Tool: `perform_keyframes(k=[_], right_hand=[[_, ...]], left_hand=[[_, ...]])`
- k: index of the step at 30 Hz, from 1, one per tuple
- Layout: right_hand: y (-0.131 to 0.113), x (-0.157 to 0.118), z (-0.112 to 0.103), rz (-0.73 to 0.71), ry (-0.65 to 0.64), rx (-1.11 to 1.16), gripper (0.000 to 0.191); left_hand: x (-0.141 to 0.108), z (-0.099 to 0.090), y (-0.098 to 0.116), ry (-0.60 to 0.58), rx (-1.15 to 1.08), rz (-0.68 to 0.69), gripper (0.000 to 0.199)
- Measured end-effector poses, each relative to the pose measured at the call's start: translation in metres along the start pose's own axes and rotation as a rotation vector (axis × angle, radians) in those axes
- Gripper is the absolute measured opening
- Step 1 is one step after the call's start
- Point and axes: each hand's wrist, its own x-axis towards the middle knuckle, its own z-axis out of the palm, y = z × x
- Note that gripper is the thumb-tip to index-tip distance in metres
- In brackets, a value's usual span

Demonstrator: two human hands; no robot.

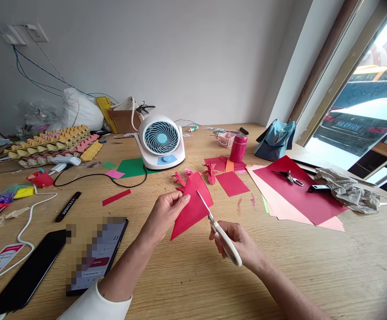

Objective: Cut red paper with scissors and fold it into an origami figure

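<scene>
Between thumb and fingers, my left hand point(165, 212) pinches the left edge of a piece of red paper point(196, 202). White-handled scissors point(225, 242) are gripped in my right hand point(238, 243), some fingers hidden behind the handle. Their blade lies across the right part of the red paper, pointing up and left. Just beyond the paper sit small red paper figures point(210, 172), cut or folded. A red paper square point(232, 183) lies flat to the right of them, and a narrow red strip point(116, 197) rests on the table to the left.
A white fan point(161, 138) stands behind my hands, beside a pink tumbler point(238, 148). On the right are large red sheets point(300, 191), keys point(288, 177) and a blue bag point(276, 138). Phones point(29, 271), a black marker point(68, 206) and egg cartons point(49, 144) occupy the left.
</scene>
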Motion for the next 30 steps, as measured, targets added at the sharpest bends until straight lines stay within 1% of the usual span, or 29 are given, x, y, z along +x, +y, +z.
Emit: perform_keyframes(k=[6, 14, 20, 24, 27, 30], right_hand=[[-0.0022, -0.0014, -0.0003, -0.01, 0.003, -0.001, 0.046], [-0.0013, -0.0003, 0.0005, -0.022, 0.003, 0.008, 0.05], [-0.0025, -0.0011, 0.0005, -0.022, 0.013, -0.017, 0.048], [-0.0021, -0.0014, 0.0014, -0.026, 0.01, -0.018, 0.049], [-0.0001, -0.0009, 0.0027, -0.017, -0.005, -0.011, 0.048], [-0.0001, -0.0004, 0.0042, -0.012, -0.012, -0.001, 0.05]], left_hand=[[-0.0021, 0.0034, -0.0001, -0.047, 0.019, -0.02, 0.046], [-0.0019, 0.0032, -0.0004, -0.052, 0.017, -0.022, 0.047], [-0.0027, 0.0034, -0.0003, -0.056, 0.015, -0.019, 0.046], [-0.0017, 0.0024, -0.0026, -0.025, 0.013, -0.009, 0.044], [-0.0001, 0.0011, -0.0051, 0.009, 0.041, 0.01, 0.044], [0.001, 0.0, -0.0068, 0.017, 0.085, 0.025, 0.046]])
